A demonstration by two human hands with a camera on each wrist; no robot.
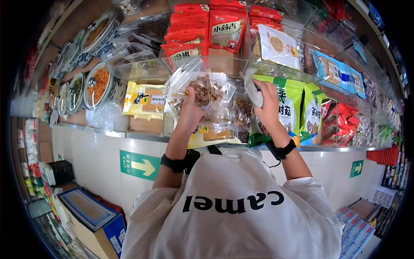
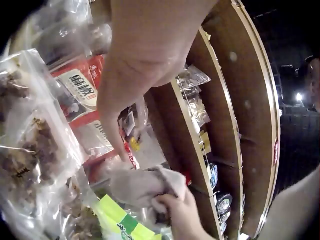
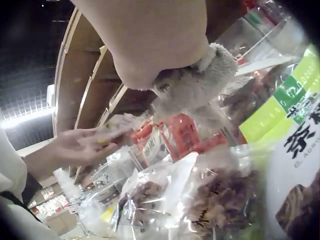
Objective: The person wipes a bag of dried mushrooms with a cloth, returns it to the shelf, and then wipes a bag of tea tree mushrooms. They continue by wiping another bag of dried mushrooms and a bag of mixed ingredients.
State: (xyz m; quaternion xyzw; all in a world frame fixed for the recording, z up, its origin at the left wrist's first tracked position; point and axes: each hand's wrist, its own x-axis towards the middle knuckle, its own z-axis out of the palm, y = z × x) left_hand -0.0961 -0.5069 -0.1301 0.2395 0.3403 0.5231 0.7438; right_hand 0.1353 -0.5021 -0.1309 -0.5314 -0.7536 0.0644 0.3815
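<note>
In the head view the left hand [image 1: 190, 113] grips a clear plastic bag [image 1: 206, 91] of brown dried pieces, its thumb across the front. The right hand [image 1: 268, 103] holds a grey-white cloth [image 1: 251, 88], fingers curled round it, beside a green bag [image 1: 290, 97] of dried mushrooms. The left wrist view has the cloth [image 2: 145, 187] bunched in the right hand [image 2: 185, 212]. From the right wrist, the cloth [image 3: 200, 82] hangs under that hand, and the left hand [image 3: 75, 147] appears further off with a clear bag.
Red spice packets [image 1: 226, 32] stand behind clear dividers. Yellow packs [image 1: 144, 100] lie left of the hands, and covered bowls [image 1: 98, 84] farther left. A white packet [image 1: 278, 46] and blue packets [image 1: 338, 73] lie at the right. The metal shelf edge [image 1: 345, 148] runs along the front.
</note>
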